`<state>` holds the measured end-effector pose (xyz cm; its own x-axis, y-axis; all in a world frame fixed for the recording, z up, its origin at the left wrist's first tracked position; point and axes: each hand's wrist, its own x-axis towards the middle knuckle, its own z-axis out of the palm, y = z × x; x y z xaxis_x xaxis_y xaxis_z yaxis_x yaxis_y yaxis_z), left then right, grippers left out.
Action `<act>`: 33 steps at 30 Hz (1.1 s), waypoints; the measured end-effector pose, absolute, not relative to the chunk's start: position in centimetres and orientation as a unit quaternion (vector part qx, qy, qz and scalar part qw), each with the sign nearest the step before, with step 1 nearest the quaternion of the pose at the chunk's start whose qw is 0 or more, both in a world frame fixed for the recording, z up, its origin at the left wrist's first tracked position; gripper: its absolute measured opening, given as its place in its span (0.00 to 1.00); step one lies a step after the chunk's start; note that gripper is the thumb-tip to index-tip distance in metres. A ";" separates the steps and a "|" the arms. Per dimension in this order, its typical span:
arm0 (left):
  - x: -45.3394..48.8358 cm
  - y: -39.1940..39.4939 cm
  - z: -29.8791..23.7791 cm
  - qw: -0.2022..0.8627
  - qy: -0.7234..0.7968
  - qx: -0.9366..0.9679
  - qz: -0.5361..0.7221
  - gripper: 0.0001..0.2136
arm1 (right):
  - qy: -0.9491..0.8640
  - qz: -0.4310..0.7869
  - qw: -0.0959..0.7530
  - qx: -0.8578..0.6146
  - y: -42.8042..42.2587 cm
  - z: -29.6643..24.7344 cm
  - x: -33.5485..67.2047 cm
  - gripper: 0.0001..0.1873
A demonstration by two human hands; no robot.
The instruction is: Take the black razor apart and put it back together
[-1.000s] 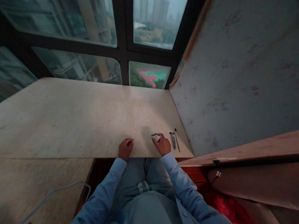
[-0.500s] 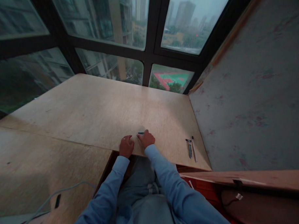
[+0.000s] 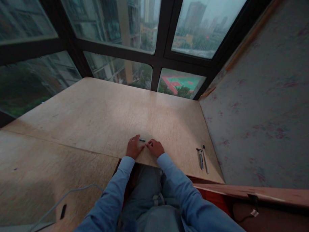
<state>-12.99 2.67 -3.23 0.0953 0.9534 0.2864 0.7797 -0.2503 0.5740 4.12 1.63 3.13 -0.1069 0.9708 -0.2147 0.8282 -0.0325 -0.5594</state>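
A small dark green bar (image 3: 142, 140) is between my hands at the near side of the plywood tabletop (image 3: 114, 111). My left hand (image 3: 134, 147), with a ring on one finger, is just left of it. Its thumb and index finger are apart, with the bar in the gap; whether the fingers touch it I cannot tell. On the other side, my right hand (image 3: 155, 148) has its thumb and index finger curled together near the bar's right end. Anything in that pinch is too small to make out.
To the right lie a razor (image 3: 200, 159) and a thin stick with a dark tip (image 3: 205, 159), near the papered wall (image 3: 247, 132). A grey cable (image 3: 70, 191) and a small black piece (image 3: 63, 211) are on the lower left board. Windows (image 3: 119, 26) border the far side.
My right hand has drawn back from the green bar and curled its fingers. My left hand has come up beside the bar and opened its thumb and index finger. The view has shifted slightly.
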 end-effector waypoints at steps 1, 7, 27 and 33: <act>-13.0 2.9 -3.2 0.137 0.595 0.732 0.304 0.30 | -0.692 0.295 0.129 -0.646 1.2 3.1 5.5 0.12; -12.8 3.8 -2.5 0.144 0.596 0.745 0.260 0.30 | -0.671 0.277 0.163 -0.668 -3.6 3.6 16.3 0.13; -13.4 3.9 -3.8 0.091 0.613 0.708 0.340 0.33 | -0.417 0.155 0.080 -0.892 -7.2 3.8 28.2 0.13; -13.0 2.7 -4.1 0.089 0.645 0.674 0.348 0.33 | -0.450 0.176 0.104 -0.869 -6.2 4.8 27.3 0.11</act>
<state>-12.99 2.72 -4.07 -0.0750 0.9321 0.3543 0.8085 -0.1511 0.5687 27.35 -6.19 4.76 0.5330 0.8189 -0.2132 0.7457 -0.5736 -0.3390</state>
